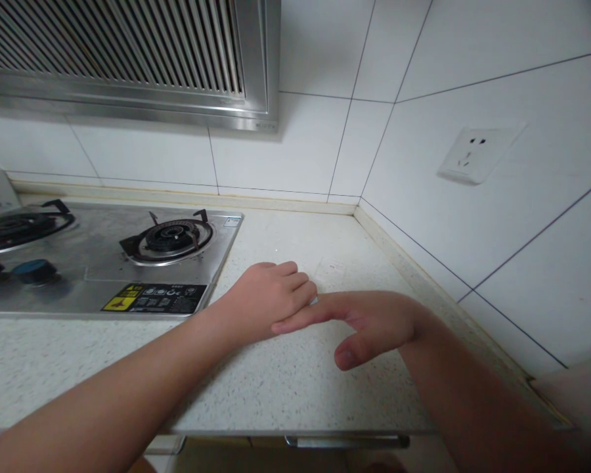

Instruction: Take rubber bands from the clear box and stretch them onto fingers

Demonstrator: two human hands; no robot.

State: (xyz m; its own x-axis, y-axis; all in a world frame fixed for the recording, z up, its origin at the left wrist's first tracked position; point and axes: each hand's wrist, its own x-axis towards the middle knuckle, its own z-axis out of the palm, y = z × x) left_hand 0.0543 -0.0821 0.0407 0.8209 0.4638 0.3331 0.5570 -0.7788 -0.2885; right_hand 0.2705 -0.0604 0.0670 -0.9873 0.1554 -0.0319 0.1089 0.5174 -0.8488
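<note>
Above the speckled countertop [295, 387], my left hand [276, 295] is curled, knuckles up, just right of the stove. A tiny pale bit [314, 300] shows by its curled fingers; what it belongs to is hidden. My right hand [374, 325] comes in from the right with the index finger stretched out along the side of my left hand, touching or nearly so. Its thumb points away from the index finger, with a gap between them. The other right fingers are mostly hidden behind the hand, and nothing shows in its grasp.
A steel gas stove [93, 263] lies to the left, its near burner [172, 236] with black pan supports. The range hood [256, 66] hangs above it. White tiled walls meet in the corner, with a socket [477, 154] at right. A drawer handle [347, 442] runs below the counter edge.
</note>
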